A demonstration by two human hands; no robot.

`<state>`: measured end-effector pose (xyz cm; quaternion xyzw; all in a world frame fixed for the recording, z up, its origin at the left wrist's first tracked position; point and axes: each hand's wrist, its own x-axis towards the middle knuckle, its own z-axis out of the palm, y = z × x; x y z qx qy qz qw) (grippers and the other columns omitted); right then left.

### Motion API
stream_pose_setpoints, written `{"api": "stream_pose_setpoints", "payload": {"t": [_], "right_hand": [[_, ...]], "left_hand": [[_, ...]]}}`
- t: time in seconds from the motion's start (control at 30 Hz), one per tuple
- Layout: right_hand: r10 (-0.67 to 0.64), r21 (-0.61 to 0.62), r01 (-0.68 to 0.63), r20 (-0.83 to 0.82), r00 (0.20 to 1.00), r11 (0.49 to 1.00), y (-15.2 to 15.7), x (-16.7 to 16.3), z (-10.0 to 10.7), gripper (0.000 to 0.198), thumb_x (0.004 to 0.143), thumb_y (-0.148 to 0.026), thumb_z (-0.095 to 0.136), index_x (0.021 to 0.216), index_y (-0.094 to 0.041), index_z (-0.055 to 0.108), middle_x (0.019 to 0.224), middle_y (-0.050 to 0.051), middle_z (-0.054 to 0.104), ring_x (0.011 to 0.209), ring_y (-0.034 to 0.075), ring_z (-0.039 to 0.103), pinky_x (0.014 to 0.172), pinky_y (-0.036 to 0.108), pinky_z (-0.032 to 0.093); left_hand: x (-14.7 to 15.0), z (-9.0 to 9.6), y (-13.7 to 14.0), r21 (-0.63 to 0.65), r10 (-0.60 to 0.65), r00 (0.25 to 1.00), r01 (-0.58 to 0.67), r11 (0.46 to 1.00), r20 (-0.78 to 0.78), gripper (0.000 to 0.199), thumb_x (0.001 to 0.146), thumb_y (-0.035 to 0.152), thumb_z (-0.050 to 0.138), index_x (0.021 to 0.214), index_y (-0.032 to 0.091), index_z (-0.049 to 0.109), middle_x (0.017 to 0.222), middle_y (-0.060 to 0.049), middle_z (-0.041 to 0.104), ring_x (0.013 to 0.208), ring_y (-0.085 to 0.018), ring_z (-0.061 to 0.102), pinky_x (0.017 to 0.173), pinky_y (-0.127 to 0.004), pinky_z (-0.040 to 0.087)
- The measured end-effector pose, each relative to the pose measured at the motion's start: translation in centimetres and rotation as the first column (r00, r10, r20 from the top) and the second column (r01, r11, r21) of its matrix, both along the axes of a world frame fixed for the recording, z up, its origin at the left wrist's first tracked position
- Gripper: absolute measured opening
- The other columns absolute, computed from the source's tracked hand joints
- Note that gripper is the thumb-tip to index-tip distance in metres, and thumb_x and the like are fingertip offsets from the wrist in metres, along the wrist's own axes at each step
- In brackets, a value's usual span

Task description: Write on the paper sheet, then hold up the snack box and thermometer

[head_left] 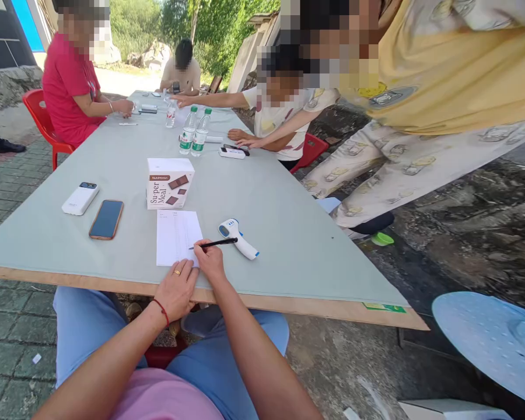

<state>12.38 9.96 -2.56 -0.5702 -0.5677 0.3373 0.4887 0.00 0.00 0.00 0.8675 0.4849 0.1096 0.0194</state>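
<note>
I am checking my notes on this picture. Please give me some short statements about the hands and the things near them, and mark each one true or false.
1. The right hand holds a black pen with its tip on the paper sheet. True.
2. The left hand lifts the phone. False: it rests at the lower edge of the sheet; the phone lies apart on the table.
3. The thermometer lies right of the sheet. True.
4. The box stands on the sheet. False: it stands just beyond it.
</note>
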Motion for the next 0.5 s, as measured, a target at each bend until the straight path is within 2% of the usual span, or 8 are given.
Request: {"api": "stream_pose_setpoints", "payload": {"t": [0.5], "right_hand": [[0.013,-0.002,-0.013,0.045,0.999,1.0,0.08,0.14,-0.35,0.027,0.067,-0.044,0.048,0.07,-0.02,0.06,0.057,0.0,0.062,0.056,0.017,0.054,0.061,0.029,0.044]], "left_hand": [[-0.02,-0.27,0.06,-0.039,-0.007,1.0,0.007,0.999,0.02,0.073,0.073,0.026,0.066,0.138,0.008,0.037,0.146,-0.023,0.041,0.139,-0.035,0.035,0.117,-0.049,0.023]]}}
